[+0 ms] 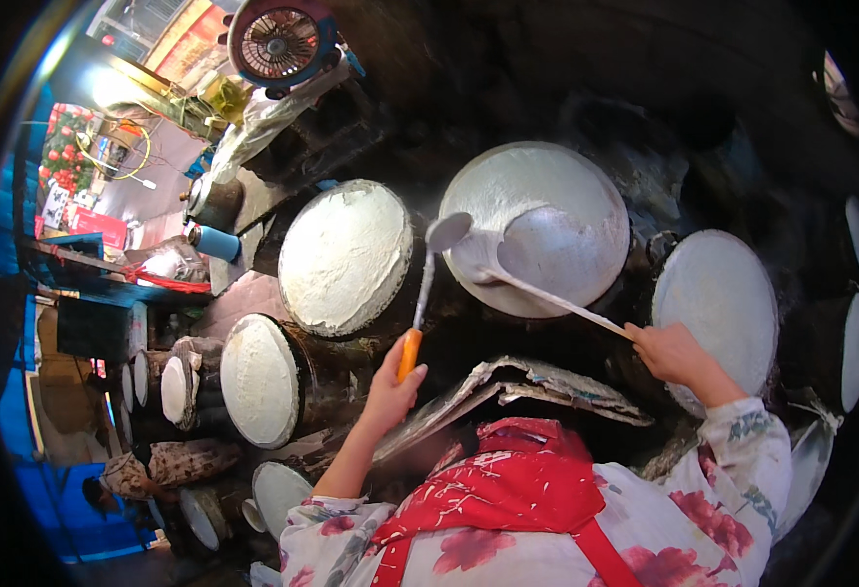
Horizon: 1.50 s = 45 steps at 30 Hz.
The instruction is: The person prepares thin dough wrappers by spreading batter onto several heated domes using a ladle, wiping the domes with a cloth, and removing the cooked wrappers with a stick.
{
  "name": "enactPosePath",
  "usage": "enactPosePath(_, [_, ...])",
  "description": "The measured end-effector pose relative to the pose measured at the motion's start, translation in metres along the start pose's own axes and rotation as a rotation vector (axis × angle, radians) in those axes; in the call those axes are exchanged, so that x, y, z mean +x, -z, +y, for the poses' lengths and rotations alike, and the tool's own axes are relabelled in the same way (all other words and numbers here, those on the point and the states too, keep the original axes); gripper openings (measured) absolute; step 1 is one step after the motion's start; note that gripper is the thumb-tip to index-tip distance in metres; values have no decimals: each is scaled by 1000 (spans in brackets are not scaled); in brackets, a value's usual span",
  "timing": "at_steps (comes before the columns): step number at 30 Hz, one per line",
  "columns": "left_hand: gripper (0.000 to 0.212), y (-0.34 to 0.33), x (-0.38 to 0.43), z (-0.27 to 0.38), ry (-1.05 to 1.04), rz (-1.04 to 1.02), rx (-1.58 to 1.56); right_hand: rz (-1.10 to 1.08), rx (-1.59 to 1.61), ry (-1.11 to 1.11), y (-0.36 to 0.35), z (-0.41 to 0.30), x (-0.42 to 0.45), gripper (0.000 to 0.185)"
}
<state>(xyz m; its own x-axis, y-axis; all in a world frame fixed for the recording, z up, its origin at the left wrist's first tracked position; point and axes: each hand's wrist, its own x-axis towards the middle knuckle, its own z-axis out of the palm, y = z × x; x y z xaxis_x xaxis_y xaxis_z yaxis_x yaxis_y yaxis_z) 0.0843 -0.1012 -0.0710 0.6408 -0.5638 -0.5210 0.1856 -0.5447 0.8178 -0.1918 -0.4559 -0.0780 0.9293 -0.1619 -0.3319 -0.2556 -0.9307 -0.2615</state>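
Note:
My left hand (393, 390) grips the orange handle of a metal ladle (448, 233). The ladle's round bowl is at the left edge of a large round pan or drum top (532, 172), whose surface is mostly coated white. A smoother, greyer patch shows on its lower right part. In my right hand (668, 354) is a long pale stick-like tool (558, 301). Its far end touches the white surface near the ladle; white coating makes its head hard to make out. Right of that pan, another round white surface (716, 301) lies partly behind my right hand.
More white-coated rounds stand left, a thick rough one (346, 257) and a smaller one (261, 381). Layered, crusted sheets (510, 378) lie between me and the middle pan. A fan (275, 44) and blue cylinder (217, 243) are farther off. Another person (125, 477) bends at lower left.

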Motion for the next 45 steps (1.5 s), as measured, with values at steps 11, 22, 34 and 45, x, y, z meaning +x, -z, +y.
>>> enactPosePath(11, [66, 15, -42, -31, -722, 161, 413, 404, 680, -408, -95, -156, 52, 35])
enactPosePath(22, [57, 59, -68, -51, -329, 6, -378, 732, 931, -528, -172, -211, 70, 23])
enactPosePath(34, [45, 47, -64, -36, -278, -133, -374, 807, 688, -513, -190, -189, 58, 26])
enactPosePath(45, [38, 23, -54, -16, -160, -247, -394, 612, 644, -476, -152, -164, 12, 25])
